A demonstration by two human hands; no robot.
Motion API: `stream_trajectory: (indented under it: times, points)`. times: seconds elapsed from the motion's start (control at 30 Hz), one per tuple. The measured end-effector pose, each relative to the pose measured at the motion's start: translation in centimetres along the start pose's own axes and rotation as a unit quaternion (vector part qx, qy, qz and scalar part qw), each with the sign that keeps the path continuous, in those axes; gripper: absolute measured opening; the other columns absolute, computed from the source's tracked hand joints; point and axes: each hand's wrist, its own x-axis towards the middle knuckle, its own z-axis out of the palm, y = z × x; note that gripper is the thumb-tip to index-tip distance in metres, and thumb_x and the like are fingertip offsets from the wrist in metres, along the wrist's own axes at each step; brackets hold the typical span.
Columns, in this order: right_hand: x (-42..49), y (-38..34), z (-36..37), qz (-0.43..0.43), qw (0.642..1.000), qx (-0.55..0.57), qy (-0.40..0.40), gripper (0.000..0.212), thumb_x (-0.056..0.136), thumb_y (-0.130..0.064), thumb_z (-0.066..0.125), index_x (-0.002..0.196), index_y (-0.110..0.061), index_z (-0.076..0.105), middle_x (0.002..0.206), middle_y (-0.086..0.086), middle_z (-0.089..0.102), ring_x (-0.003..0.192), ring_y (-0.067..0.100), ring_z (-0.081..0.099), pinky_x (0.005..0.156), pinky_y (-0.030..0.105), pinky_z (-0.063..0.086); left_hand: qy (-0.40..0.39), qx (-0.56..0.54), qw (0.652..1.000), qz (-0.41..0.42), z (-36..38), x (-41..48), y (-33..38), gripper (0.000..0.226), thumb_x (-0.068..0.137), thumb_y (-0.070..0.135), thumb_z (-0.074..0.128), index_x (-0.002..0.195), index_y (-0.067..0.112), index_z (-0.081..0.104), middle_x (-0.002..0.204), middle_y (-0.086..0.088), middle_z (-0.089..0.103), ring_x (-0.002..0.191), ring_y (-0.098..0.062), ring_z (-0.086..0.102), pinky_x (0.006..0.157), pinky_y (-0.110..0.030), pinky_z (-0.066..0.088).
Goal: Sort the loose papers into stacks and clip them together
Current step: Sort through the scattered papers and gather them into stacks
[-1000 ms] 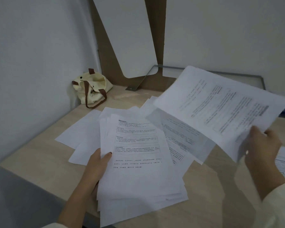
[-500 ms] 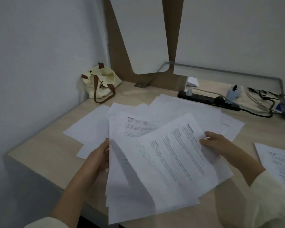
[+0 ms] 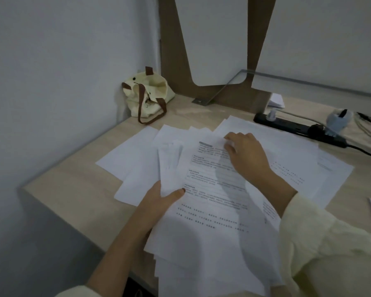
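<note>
– on the desk (image 3: 69, 189) by the wall, what are you doing with all that?
– sorting. my left hand (image 3: 159, 202) grips the stack of papers (image 3: 212, 228) by its left edge, thumb on top, other fingers under it. the stack hangs out past the near edge of the desk.
– and the other hand?
– my right hand (image 3: 244, 155) lies on the top sheet, up near its heading, fingers bent. i cannot tell if it pinches the page or only presses it.
– are you done?
– no. more loose papers (image 3: 133, 153) lie spread out beyond the stack, toward the bag (image 3: 147, 95). i think this is the gathering step. next i should line up the edges, then pick up another sheet. i see no clip, so i must find one.
</note>
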Motion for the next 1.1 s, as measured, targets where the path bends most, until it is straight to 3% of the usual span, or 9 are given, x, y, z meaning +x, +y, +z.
stream_trajectory:
  times: [0.13,0.3,0.37,0.43,0.5,0.6,0.87,0.97,1.1]
  points:
    - [0.6,-1.1,1.3,-0.019,0.999,0.037,0.008,0.046,0.092,-0.027,0.051,0.136,-0.020,0.040,0.138,0.006,0.046,0.128,0.025,0.037,0.109,0.034,0.026,0.028,0.037,0.998,0.043,0.0,-0.2,-0.6,0.024,0.092,0.017,0.055,0.114,0.024,0.048,0.108,0.007,0.060,0.099,-0.013,0.058,0.067,-0.008,0.043]
    - [-0.2,1.3,1.0,0.151,0.976,0.150,-0.042,0.082,0.086,-0.040,0.060,0.148,-0.014,0.013,0.156,0.010,0.014,0.143,0.028,0.014,0.116,0.041,0.015,0.048,-0.007,0.994,0.095,-0.2,-0.8,-0.2,0.026,0.093,0.012,0.051,0.118,0.022,0.052,0.110,0.007,0.063,0.100,-0.006,0.060,0.081,-0.016,0.050]
    - [-1.0,3.0,0.1,0.239,0.937,0.253,-0.039,0.085,0.084,-0.039,0.061,0.149,-0.015,0.011,0.155,0.009,0.015,0.142,0.029,0.020,0.114,0.043,0.021,0.058,-0.036,0.991,0.114,-0.1,-0.9,0.5,0.026,0.093,0.011,0.051,0.117,0.022,0.052,0.111,0.008,0.063,0.101,-0.006,0.062,0.082,-0.020,0.052]
    - [-2.5,4.5,-1.3,0.287,0.865,0.408,-0.061,0.083,0.083,-0.038,0.062,0.148,-0.018,0.014,0.149,0.005,0.032,0.133,0.028,0.039,0.109,0.042,0.033,0.059,-0.075,0.987,0.129,0.3,-0.9,1.5,0.026,0.093,0.011,0.051,0.114,0.025,0.053,0.111,0.010,0.064,0.101,-0.006,0.063,0.082,-0.022,0.055]
    - [-4.3,5.5,-2.9,0.265,0.806,0.516,-0.116,0.069,0.082,-0.037,0.063,0.142,-0.018,0.034,0.134,0.003,0.056,0.115,0.025,0.059,0.099,0.042,0.046,0.050,-0.105,0.982,0.146,1.0,-1.0,2.7,0.029,0.092,0.010,0.052,0.112,0.031,0.053,0.111,0.012,0.065,0.101,-0.006,0.065,0.083,-0.023,0.055]
    - [-6.0,6.3,-5.7,0.182,0.807,0.556,-0.086,0.029,0.089,-0.019,0.055,0.118,-0.021,0.060,0.114,0.000,0.070,0.098,0.020,0.069,0.084,0.036,0.057,0.025,-0.135,0.977,0.166,2.3,-1.2,4.9,0.034,0.091,0.008,0.053,0.120,0.026,0.055,0.113,0.008,0.068,0.103,-0.010,0.066,0.084,-0.024,0.056]
    - [-8.1,6.8,-13.0,0.070,0.824,0.558,0.072,0.043,0.084,-0.017,0.057,0.127,-0.022,0.054,0.121,-0.008,0.066,0.109,0.011,0.064,0.089,0.029,0.054,0.002,-0.161,0.949,0.271,4.8,-1.9,11.1,0.038,0.082,0.005,0.057,0.117,0.019,0.059,0.104,0.010,0.070,0.092,-0.001,0.066,0.068,-0.012,0.051]
    - [-9.3,7.1,-12.8,0.089,0.832,0.544,0.072,0.051,0.077,-0.028,0.060,0.128,-0.028,0.052,0.121,-0.014,0.064,0.108,0.005,0.062,0.089,0.027,0.054,0.008,-0.144,0.950,0.278,5.8,-2.3,10.7,0.031,0.084,0.000,0.055,0.103,0.025,0.060,0.091,0.017,0.070,0.083,0.005,0.065,0.065,-0.010,0.050]
    - [-10.9,7.4,-10.2,0.160,0.833,0.526,0.059,0.037,0.086,-0.025,0.058,0.122,-0.024,0.052,0.119,-0.011,0.063,0.109,0.009,0.059,0.090,0.030,0.048,0.010,-0.135,0.959,0.248,7.2,-2.7,8.5,0.030,0.084,0.004,0.056,0.101,0.028,0.060,0.089,0.018,0.072,0.083,0.001,0.067,0.064,-0.013,0.052]
